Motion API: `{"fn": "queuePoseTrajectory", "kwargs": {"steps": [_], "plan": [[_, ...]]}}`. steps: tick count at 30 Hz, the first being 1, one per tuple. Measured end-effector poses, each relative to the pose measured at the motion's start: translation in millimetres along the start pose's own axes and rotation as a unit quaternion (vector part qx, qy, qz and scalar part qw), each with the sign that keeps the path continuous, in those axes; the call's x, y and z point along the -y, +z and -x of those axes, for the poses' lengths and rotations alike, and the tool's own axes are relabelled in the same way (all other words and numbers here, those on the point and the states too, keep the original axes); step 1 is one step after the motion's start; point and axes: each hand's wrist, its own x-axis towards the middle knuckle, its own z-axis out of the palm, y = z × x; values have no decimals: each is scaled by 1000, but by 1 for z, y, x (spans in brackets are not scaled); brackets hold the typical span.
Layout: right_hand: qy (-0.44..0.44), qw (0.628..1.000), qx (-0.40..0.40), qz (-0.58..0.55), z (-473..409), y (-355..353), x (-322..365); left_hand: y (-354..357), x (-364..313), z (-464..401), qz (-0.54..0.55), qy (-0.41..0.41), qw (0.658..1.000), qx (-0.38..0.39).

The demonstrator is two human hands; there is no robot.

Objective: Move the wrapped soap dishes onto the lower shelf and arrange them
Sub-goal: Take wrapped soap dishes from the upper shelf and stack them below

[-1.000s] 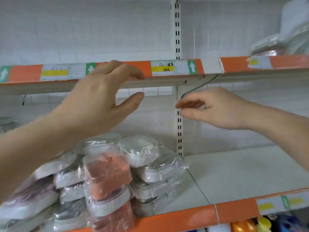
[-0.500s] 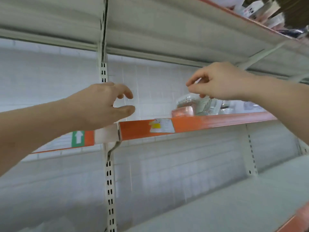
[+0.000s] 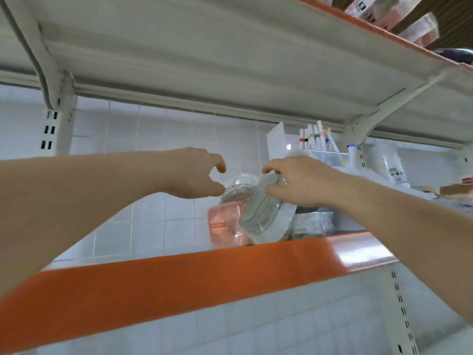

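The person is at the pick-up step: the right hand (image 3: 294, 183) grips a clear wrapped soap dish (image 3: 263, 213) on the upper shelf (image 3: 179, 275), beside an orange one (image 3: 221, 224). The left hand (image 3: 197, 175) hovers with fingers apart, holding nothing. Next it must be lifted over the edge and brought down.

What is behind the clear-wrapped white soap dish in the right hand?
Behind the white soap dish gripped by the right hand lie an orange wrapped dish and another clear-wrapped one. The shelf surface beneath is hidden by the orange shelf edge.
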Motion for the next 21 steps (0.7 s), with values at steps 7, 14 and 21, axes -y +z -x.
{"fn": "queuePoseTrajectory", "kwargs": {"steps": [7, 14, 21], "plan": [[33, 997, -40, -53, -6, 33, -12, 30, -25, -96, -54, 1, 998, 15], [57, 990, -60, -117, -11, 41, -20, 65, -29, -129, -117, 17, 992, 37], [0, 947, -131, -293, -3, 37, -21, 54, -30, -110, -187, 24, 979, -75]]}}
